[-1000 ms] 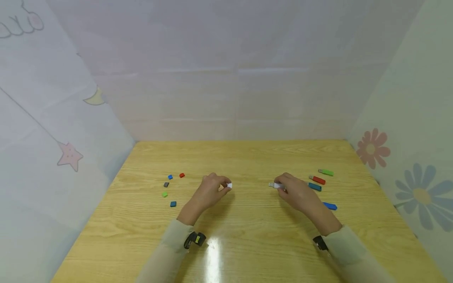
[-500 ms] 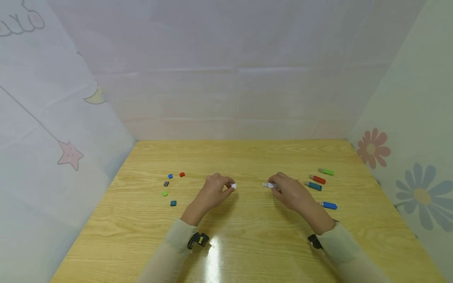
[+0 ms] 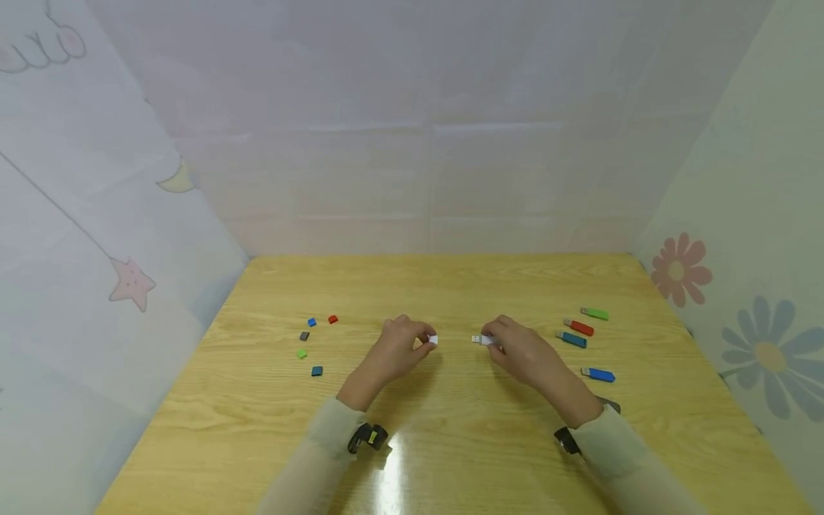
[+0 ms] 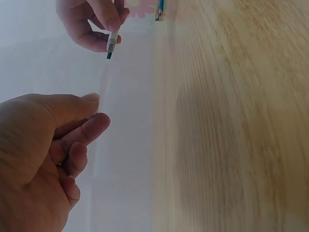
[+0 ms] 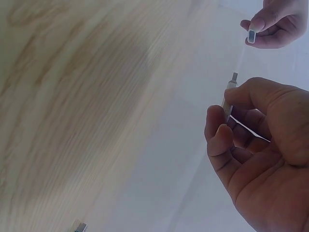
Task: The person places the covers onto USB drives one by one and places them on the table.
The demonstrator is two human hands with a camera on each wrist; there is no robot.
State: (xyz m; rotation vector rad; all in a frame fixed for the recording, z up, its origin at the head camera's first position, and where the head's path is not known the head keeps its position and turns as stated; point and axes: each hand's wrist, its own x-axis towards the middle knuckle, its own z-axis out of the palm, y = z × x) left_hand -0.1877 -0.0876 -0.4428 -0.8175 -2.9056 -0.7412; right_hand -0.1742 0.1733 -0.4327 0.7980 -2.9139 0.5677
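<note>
Between thumb and fingertips my left hand (image 3: pixel 399 350) pinches a small white USB stick cap (image 3: pixel 433 340); its open end shows in the right wrist view, where the cap (image 5: pixel 251 36) faces the other hand. My right hand (image 3: pixel 524 352) holds a white USB stick (image 3: pixel 486 340) by its body, the metal plug pointing left toward the cap. A short gap separates plug and cap, both held above the wooden table (image 3: pixel 450 443). In the left wrist view the fingers almost wholly hide the cap, while the USB stick (image 4: pixel 111 42) appears beyond them.
Left on the table lie several loose caps: red (image 3: pixel 332 319), blue (image 3: pixel 312 322), grey (image 3: pixel 305 335), green (image 3: pixel 302 354) and teal (image 3: pixel 317 371). At the right are uncapped USB sticks: green (image 3: pixel 595 313), red (image 3: pixel 581 327), teal (image 3: pixel 573 340), blue (image 3: pixel 600 375). A dark grey item (image 3: pixel 608 405) is partly hidden by the right wrist.
Both hands have moved toward each other, the left one rightward with the cap and the right one leftward with the USB stick. The gap between plug and cap has narrowed.
</note>
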